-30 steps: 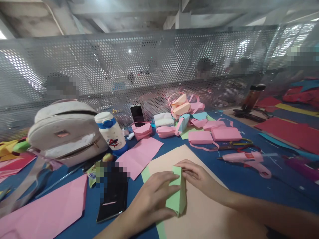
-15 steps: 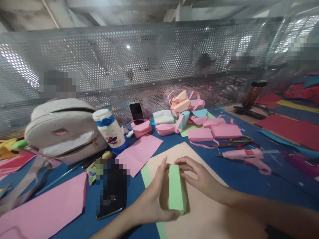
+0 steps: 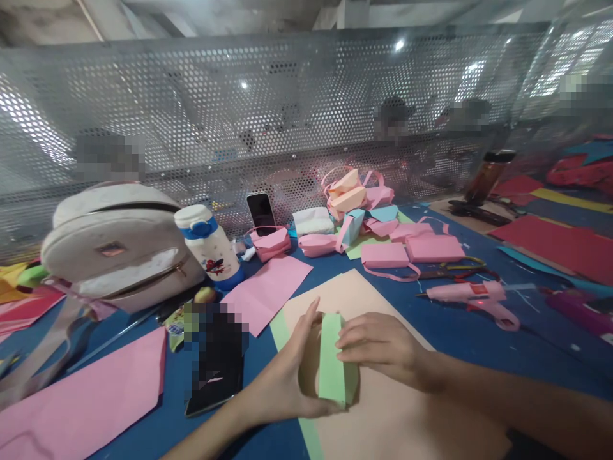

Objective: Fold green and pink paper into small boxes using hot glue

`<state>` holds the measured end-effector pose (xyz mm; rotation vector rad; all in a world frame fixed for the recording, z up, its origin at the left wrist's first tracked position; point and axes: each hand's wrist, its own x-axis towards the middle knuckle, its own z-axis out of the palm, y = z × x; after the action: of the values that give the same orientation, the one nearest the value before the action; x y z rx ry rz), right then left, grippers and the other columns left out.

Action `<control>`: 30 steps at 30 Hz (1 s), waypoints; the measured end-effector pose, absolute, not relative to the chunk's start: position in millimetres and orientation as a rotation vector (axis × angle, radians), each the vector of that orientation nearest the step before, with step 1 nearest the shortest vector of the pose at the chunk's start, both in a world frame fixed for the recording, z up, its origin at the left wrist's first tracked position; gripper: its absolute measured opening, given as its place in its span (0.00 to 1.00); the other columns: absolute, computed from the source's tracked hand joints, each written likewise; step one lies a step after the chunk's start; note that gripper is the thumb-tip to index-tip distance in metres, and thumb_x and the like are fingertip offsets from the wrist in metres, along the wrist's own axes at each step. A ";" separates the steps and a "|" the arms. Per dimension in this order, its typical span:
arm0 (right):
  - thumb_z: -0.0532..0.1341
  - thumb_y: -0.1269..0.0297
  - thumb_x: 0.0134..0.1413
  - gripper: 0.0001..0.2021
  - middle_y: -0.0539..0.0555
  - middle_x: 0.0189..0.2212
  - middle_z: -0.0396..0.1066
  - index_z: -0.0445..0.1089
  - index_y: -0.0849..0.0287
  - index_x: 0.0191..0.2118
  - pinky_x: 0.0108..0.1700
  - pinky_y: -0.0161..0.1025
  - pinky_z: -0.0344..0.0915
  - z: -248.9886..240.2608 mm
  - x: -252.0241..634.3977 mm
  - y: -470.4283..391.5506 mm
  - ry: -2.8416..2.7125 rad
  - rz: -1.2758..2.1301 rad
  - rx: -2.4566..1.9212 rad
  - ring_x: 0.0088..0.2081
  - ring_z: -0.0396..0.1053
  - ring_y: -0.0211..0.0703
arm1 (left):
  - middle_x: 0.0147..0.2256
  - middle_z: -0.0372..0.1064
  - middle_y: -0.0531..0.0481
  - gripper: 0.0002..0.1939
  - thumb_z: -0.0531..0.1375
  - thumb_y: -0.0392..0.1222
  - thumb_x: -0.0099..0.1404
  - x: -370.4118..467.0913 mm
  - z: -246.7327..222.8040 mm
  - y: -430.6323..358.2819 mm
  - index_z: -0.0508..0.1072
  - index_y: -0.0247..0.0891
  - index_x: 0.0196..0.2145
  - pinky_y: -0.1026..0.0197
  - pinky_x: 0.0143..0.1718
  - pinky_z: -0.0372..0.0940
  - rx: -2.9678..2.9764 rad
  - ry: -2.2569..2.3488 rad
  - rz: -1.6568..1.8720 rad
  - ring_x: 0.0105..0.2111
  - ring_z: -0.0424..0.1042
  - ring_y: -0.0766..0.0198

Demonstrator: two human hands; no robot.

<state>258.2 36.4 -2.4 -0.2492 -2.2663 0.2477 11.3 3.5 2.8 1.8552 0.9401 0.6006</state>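
A folded light-green paper box (image 3: 331, 361) stands on peach paper sheets (image 3: 354, 291). My left hand (image 3: 282, 374) curves around its left side, with the thumb at the near end and the fingers toward the far end. From the right, my right hand (image 3: 390, 348) lays its fingers over the box's upper edge and side; its thumb is hidden. The near end of the box shows a slanting fold. Beneath the peach sheets, a green sheet (image 3: 310, 441) sticks out on the left.
A pink glue gun (image 3: 467, 294) and scissors (image 3: 454, 268) lie to the right. Behind are several pink paper bags (image 3: 383, 255). On the left are a phone (image 3: 215, 377), a white bottle (image 3: 211, 246), a backpack (image 3: 119, 249) and pink paper (image 3: 96, 396). A perforated metal screen (image 3: 297, 96) stands behind.
My right hand's fingers have moved left from beside the box onto its edge. The box has shifted slightly left. The view has tilted a little.
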 end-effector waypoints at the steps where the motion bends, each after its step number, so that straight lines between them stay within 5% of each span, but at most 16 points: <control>1: 0.56 0.71 0.69 0.10 0.58 0.42 0.78 0.71 0.59 0.51 0.49 0.44 0.70 -2.9 258.3 36.6 -2.268 0.257 -0.247 0.50 0.73 0.44 | 0.71 0.36 0.36 0.70 0.75 0.43 0.49 10.3 2.4 4.7 0.27 0.47 0.71 0.38 0.66 0.47 1.872 0.914 0.608 0.70 0.37 0.40; 12: 0.57 0.71 0.67 0.09 0.59 0.42 0.78 0.72 0.61 0.49 0.50 0.44 0.69 -0.4 258.0 36.2 -2.271 0.277 -0.231 0.49 0.73 0.45 | 0.71 0.35 0.36 0.64 0.74 0.50 0.52 1.6 1.5 6.8 0.34 0.51 0.70 0.35 0.65 0.48 2.139 0.857 0.655 0.69 0.40 0.39; 15: 0.57 0.70 0.68 0.09 0.59 0.42 0.78 0.72 0.61 0.50 0.51 0.44 0.69 -0.2 257.7 35.9 -2.269 0.273 -0.237 0.49 0.72 0.45 | 0.69 0.41 0.35 0.47 0.70 0.52 0.58 -1.9 8.9 0.5 0.50 0.48 0.67 0.39 0.65 0.52 2.392 0.781 0.839 0.69 0.44 0.41; 18: 0.57 0.69 0.68 0.09 0.58 0.41 0.78 0.72 0.59 0.49 0.50 0.43 0.70 -0.3 256.9 35.3 -2.266 0.246 -0.260 0.48 0.73 0.44 | 0.61 0.59 0.38 0.20 0.65 0.46 0.65 -3.7 12.9 -7.2 0.68 0.43 0.53 0.45 0.63 0.56 2.730 0.677 1.038 0.63 0.58 0.48; 20: 0.57 0.69 0.69 0.09 0.57 0.41 0.78 0.72 0.59 0.48 0.49 0.43 0.70 -0.5 256.1 34.9 -2.263 0.242 -0.270 0.47 0.73 0.44 | 0.54 0.66 0.41 0.10 0.64 0.44 0.67 -2.7 13.3 -10.6 0.72 0.42 0.45 0.47 0.61 0.57 2.874 0.668 1.073 0.58 0.64 0.51; 30: 0.58 0.68 0.68 0.08 0.58 0.40 0.77 0.73 0.60 0.47 0.49 0.43 0.70 -1.6 255.3 34.3 -2.260 0.310 -0.258 0.46 0.72 0.44 | 0.50 0.72 0.42 0.09 0.63 0.45 0.68 5.6 17.1 -8.8 0.70 0.41 0.43 0.48 0.56 0.60 2.709 0.680 0.912 0.52 0.69 0.53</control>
<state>255.3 34.3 -1.6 -0.2578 -2.2597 0.3104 5.6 -8.8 17.1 2.7088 0.6799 0.9118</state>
